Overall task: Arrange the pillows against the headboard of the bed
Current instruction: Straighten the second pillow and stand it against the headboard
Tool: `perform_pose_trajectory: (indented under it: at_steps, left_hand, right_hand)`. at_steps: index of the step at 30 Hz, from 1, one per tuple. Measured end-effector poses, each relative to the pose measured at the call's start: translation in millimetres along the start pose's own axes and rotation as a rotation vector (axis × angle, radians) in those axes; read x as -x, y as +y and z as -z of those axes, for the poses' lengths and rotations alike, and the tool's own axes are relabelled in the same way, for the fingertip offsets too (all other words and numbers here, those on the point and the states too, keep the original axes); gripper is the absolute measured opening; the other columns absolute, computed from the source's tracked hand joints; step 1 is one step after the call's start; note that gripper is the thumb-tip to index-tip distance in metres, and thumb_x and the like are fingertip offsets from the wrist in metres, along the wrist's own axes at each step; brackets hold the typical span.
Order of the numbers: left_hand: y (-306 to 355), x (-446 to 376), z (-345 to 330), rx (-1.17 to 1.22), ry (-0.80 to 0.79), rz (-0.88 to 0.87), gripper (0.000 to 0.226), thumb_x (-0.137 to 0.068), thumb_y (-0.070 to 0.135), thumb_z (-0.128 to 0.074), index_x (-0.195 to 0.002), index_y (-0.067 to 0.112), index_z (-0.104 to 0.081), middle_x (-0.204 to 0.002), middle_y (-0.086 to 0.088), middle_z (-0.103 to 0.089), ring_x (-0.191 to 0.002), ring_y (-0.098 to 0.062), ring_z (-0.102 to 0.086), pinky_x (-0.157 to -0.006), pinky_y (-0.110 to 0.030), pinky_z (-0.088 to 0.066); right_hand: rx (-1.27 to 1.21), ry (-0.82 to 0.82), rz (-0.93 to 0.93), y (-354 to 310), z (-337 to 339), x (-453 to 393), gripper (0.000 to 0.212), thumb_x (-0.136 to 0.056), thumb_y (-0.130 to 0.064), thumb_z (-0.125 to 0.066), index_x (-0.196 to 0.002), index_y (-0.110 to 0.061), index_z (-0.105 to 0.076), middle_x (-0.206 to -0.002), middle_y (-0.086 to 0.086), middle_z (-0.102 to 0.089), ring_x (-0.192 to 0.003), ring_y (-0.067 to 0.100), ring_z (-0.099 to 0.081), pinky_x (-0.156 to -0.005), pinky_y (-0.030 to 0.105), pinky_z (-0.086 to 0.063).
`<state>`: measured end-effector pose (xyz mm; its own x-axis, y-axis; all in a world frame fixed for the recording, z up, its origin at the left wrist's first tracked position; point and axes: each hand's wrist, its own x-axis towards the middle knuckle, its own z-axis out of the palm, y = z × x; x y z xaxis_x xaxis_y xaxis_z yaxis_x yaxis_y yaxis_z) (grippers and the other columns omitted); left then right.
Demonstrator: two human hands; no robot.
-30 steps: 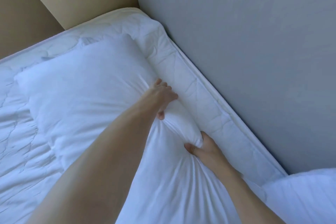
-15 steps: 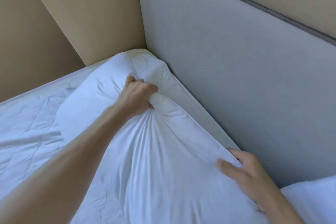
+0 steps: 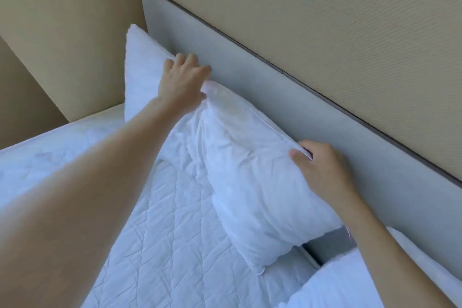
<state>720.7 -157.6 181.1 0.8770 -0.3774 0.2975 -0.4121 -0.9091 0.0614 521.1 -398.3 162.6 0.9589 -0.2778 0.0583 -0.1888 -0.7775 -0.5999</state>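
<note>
A white pillow (image 3: 245,172) stands on its long edge, leaning against the grey headboard (image 3: 287,92). My left hand (image 3: 183,80) grips the pillow's top edge near the far corner. My right hand (image 3: 322,170) holds the same top edge nearer to me, fingers tucked between pillow and headboard. The pillow's lower edge rests on the white quilted mattress (image 3: 160,245). A second white pillow (image 3: 350,280) lies at the bottom right, partly cut off by the frame.
A beige wall panel (image 3: 325,20) rises above the headboard, and a beige side wall (image 3: 65,32) closes the bed's far-left corner. A dark gap (image 3: 330,242) shows between the two pillows at the headboard's foot.
The pillow went from lying flat on the mattress to standing upright against the headboard. Both hands rose with its top edge, and the view tilted up.
</note>
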Motion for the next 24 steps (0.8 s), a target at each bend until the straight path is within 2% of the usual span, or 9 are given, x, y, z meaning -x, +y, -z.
perform_pose_trajectory:
  at_steps: [4, 6, 8, 10, 13, 15, 17, 21, 24]
  left_hand:
    - [47, 24, -45, 0.547, -0.093, 0.347, 0.040, -0.092, 0.029, -0.061, -0.126, 0.012, -0.048, -0.127, -0.018, -0.052, -0.118, -0.040, -0.052, -0.095, -0.050, -0.047]
    - [64, 27, -57, 0.832, -0.083, 0.593, 0.053, -0.089, 0.049, -0.057, -0.121, 0.008, -0.045, -0.125, -0.016, -0.055, -0.117, -0.039, -0.054, -0.090, -0.045, -0.047]
    - [74, 28, -62, 0.957, -0.117, 0.766, 0.072, -0.081, 0.066, -0.055, -0.122, 0.009, -0.043, -0.127, -0.011, -0.053, -0.116, -0.034, -0.054, -0.085, -0.041, -0.043]
    - [78, 27, -65, 0.958, -0.202, 0.806, 0.069, -0.084, 0.059, -0.055, -0.126, 0.005, -0.048, -0.130, -0.013, -0.055, -0.117, -0.034, -0.056, -0.088, -0.043, -0.045]
    - [77, 7, -53, 0.986, -0.170, 0.770, 0.037, -0.091, 0.016, -0.050, -0.119, -0.005, -0.059, -0.125, -0.025, -0.063, -0.114, -0.041, -0.062, -0.093, -0.044, -0.051]
    - [70, -12, -28, 1.007, -0.015, 0.715, 0.019, -0.083, 0.006, -0.047, -0.088, -0.002, -0.062, -0.099, -0.023, -0.066, -0.096, -0.040, -0.065, -0.082, -0.046, -0.054]
    - [64, -21, -17, 1.065, 0.070, 0.678, 0.016, -0.078, 0.005, -0.046, -0.063, 0.011, -0.040, -0.075, -0.014, -0.052, -0.077, -0.036, -0.061, -0.068, -0.045, -0.053]
    - [66, 26, -61, 1.246, -0.002, 0.644, 0.016, -0.086, 0.007, -0.053, -0.070, 0.007, -0.054, -0.067, -0.009, -0.057, -0.067, -0.025, -0.059, -0.064, -0.034, -0.047]
    - [72, 107, -131, 1.271, 0.157, 1.100, 0.022, -0.086, 0.006, -0.045, -0.099, 0.012, -0.062, -0.094, -0.009, -0.066, -0.081, -0.025, -0.062, -0.066, -0.029, -0.045]
  right_hand:
    - [0.301, 0.065, 0.047, 15, -4, 12, 0.037, -0.090, -0.050, -0.055, -0.068, -0.023, -0.044, -0.065, -0.006, -0.052, -0.064, 0.024, -0.050, -0.050, 0.032, -0.033]
    - [0.424, 0.051, 0.043, 17, -4, 23, 0.041, -0.082, -0.062, -0.059, -0.097, -0.024, -0.059, -0.095, 0.000, -0.064, -0.089, 0.030, -0.061, -0.065, 0.035, -0.043]
    - [0.502, -0.011, -0.002, 18, -3, 30, 0.059, -0.077, -0.065, -0.066, -0.115, -0.022, -0.055, -0.107, 0.001, -0.064, -0.100, 0.031, -0.062, -0.074, 0.037, -0.045]
    - [0.479, -0.061, -0.027, 16, -2, 35, 0.042, -0.081, -0.057, -0.069, -0.097, -0.022, -0.050, -0.093, -0.004, -0.061, -0.092, 0.034, -0.061, -0.069, 0.038, -0.046]
    - [0.401, 0.033, 0.013, 12, 6, 37, 0.045, -0.091, -0.036, -0.069, -0.071, -0.020, -0.032, -0.063, -0.006, -0.044, -0.065, 0.038, -0.045, -0.054, 0.038, -0.035]
    - [0.305, 0.201, 0.076, 3, 20, 32, 0.052, -0.092, -0.025, -0.069, -0.064, -0.019, -0.026, -0.050, 0.001, -0.030, -0.056, 0.035, -0.029, -0.047, 0.041, -0.033]
    - [0.265, 0.248, 0.102, -1, 33, 23, 0.059, -0.092, -0.021, -0.069, -0.060, -0.022, -0.019, -0.047, -0.003, -0.022, -0.052, 0.033, -0.024, -0.043, 0.035, -0.026]
    - [0.679, 0.034, -0.033, 8, 21, 23, 0.038, -0.097, -0.025, -0.060, -0.068, -0.019, -0.036, -0.071, 0.014, -0.061, -0.070, 0.042, -0.056, -0.052, 0.037, -0.031]
    - [0.694, 0.025, -0.058, 15, 17, 28, 0.038, -0.096, -0.020, -0.060, -0.066, -0.015, -0.037, -0.077, 0.017, -0.062, -0.067, 0.039, -0.052, -0.056, 0.036, -0.037]
